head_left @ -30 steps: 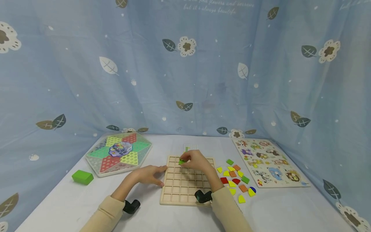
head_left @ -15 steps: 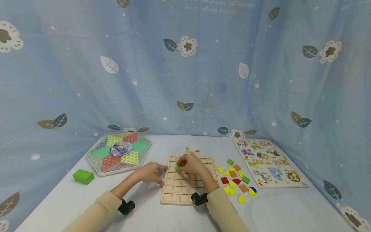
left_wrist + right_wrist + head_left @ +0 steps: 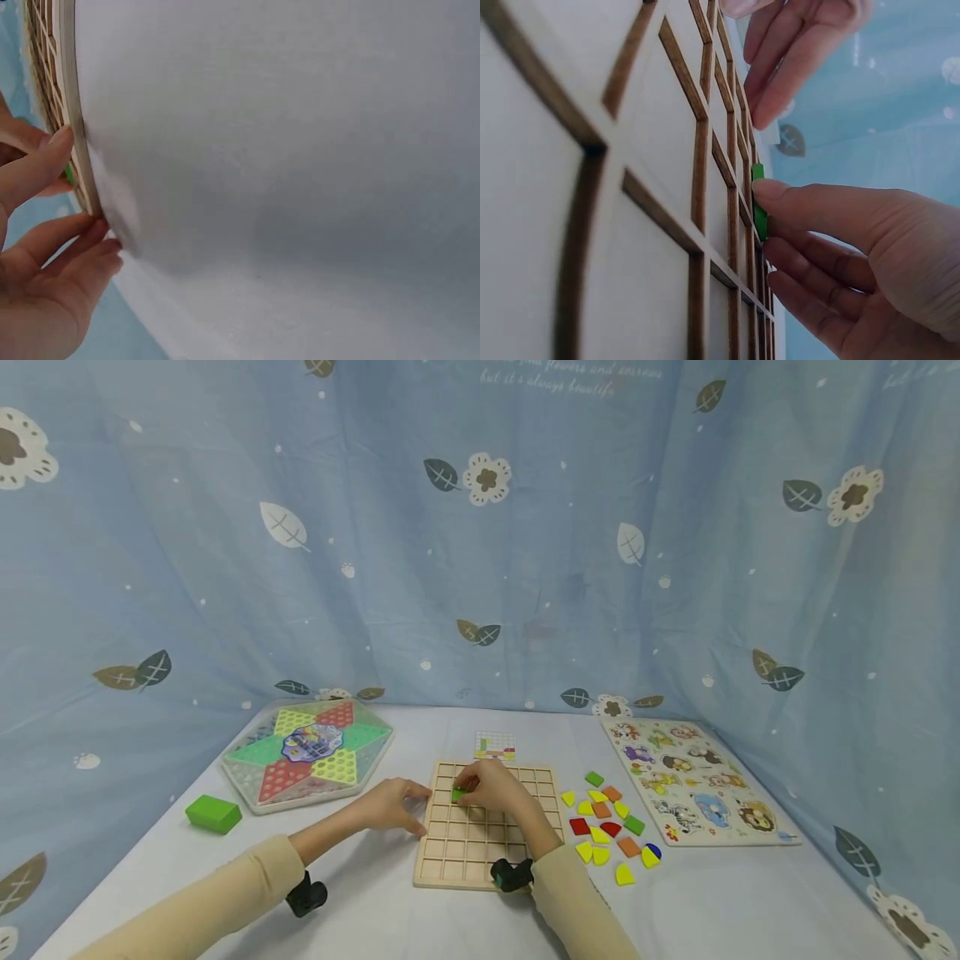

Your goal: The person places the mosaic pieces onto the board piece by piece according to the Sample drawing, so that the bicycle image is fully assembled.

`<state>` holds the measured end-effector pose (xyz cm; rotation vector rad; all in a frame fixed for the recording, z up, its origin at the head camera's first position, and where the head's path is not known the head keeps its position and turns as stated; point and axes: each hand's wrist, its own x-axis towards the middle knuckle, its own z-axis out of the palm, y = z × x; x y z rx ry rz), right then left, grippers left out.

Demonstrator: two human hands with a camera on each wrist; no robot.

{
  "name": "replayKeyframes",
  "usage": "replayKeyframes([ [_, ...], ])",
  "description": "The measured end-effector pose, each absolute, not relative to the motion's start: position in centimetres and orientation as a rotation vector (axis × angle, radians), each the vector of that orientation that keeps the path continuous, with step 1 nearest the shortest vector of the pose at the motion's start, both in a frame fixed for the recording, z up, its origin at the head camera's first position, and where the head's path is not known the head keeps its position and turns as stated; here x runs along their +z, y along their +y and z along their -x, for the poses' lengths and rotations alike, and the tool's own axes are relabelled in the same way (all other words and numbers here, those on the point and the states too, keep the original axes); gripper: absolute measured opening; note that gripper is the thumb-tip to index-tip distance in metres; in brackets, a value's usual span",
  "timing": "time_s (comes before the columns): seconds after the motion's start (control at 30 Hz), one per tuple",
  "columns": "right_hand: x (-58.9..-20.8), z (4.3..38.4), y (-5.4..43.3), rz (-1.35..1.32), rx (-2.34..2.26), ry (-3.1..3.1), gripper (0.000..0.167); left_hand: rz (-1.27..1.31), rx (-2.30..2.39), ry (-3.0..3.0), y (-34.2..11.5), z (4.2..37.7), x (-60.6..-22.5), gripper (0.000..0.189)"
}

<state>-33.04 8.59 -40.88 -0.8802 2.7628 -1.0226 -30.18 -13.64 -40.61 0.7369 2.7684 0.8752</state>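
Note:
A wooden grid board [image 3: 453, 853] with square compartments lies on the white table. In the head view my right hand [image 3: 493, 787] is over the board's upper left part, pinching a small green square tile [image 3: 458, 795]. The right wrist view shows my thumb against the green tile [image 3: 759, 206], which stands tilted at the grid's ribs; whether it sits in a compartment I cannot tell. My left hand [image 3: 387, 805] touches the board's left edge. In the left wrist view, thumb and fingertips of my left hand [image 3: 56, 277] lie along that edge, fairly straight.
Several loose yellow, red, orange and green tiles [image 3: 611, 828] lie right of the board. Behind it is a small pattern card [image 3: 494, 746]. A Chinese checkers box [image 3: 307, 758] and a green block [image 3: 213, 814] stand left; an animal puzzle board [image 3: 701, 781] lies right.
My right hand has moved slightly left and nearer with the green tile, down onto the grid. The pattern card shows more fully. My left hand stays at the board's edge while its forearm swings left.

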Motion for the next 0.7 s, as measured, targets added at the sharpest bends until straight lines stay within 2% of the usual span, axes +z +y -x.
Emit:
replayKeyframes([
  [0.7, -41.59, 33.43, 9.05, 0.863, -1.058, 2.758, 0.016, -0.877, 0.794, 2.751, -14.2, 30.38, -40.68, 0.063],
])
